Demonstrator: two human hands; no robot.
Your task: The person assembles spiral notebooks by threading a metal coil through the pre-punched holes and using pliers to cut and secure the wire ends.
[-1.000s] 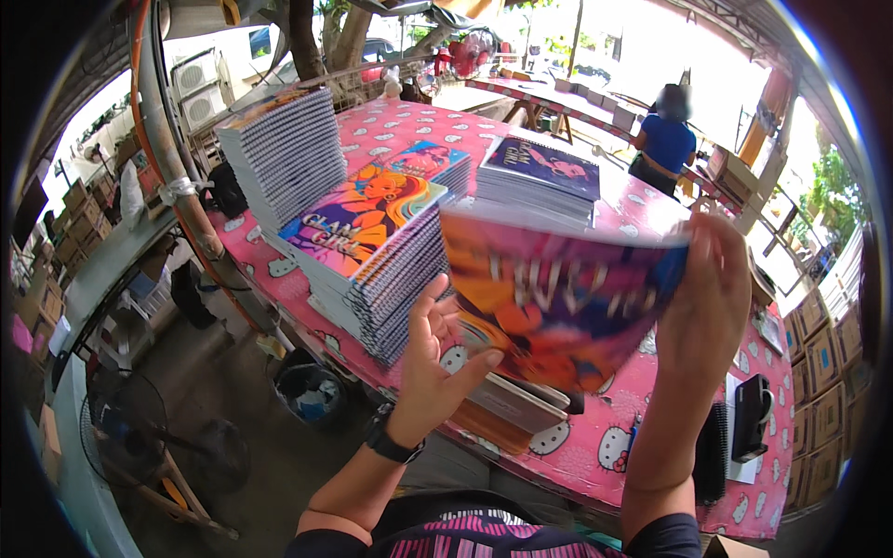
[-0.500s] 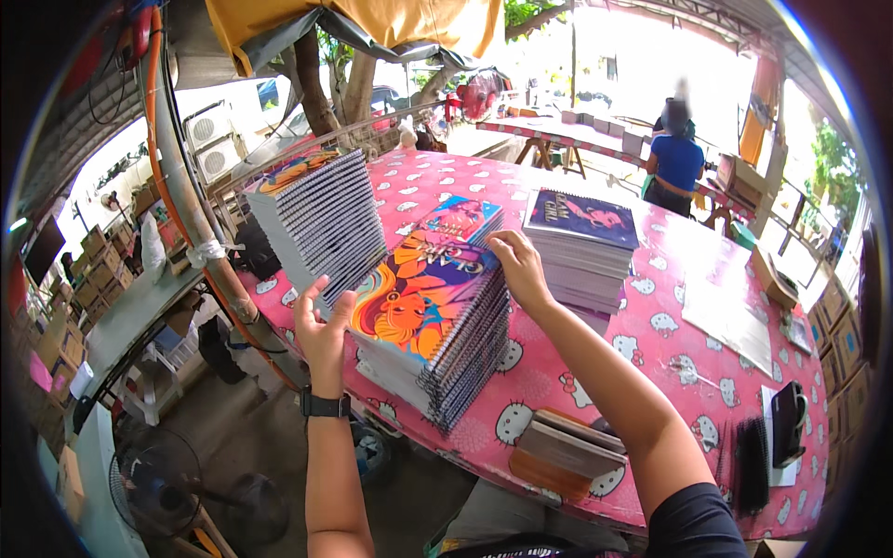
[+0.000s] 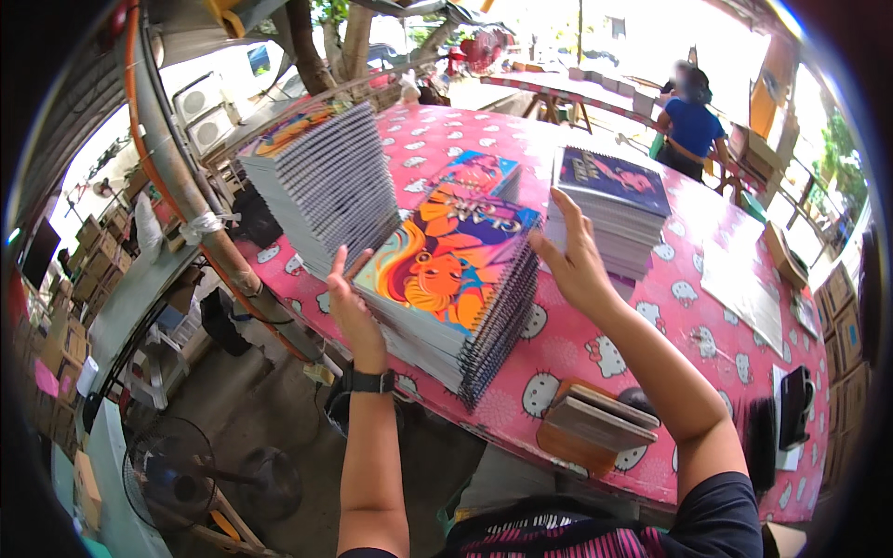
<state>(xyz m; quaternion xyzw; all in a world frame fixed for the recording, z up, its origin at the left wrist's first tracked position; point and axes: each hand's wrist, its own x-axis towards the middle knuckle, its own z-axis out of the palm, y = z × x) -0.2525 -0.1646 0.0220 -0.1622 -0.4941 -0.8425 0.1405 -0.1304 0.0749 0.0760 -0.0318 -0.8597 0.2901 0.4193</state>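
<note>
A stack of spiral notebooks with bright orange and purple covers (image 3: 446, 265) stands near the table's front edge, its black coils facing right. My left hand (image 3: 358, 316), a dark watch on its wrist, is open with fingers spread against the stack's left side. Beside the coiled edge is my right hand (image 3: 581, 256), open with fingers stretched out; its fingertips touch or nearly touch the stack's upper right side. A taller notebook stack (image 3: 321, 181) rises to the left, coils toward me. Behind the middle stack sits a smaller one with a blue and pink cover (image 3: 479, 172).
Notebooks with dark blue covers (image 3: 614, 181) are piled at the right on the pink patterned tablecloth (image 3: 605, 358). Nearer lie wooden blocks (image 3: 595, 423) and a black case (image 3: 795, 409). A post (image 3: 223, 270) and fan (image 3: 172, 470) stand left. Another person (image 3: 688, 126) is at the far right.
My right hand has moved from the stack's upper right corner to its coiled side, and its fingers have spread. My left hand stays at the left side. The whole view has shifted slightly.
</note>
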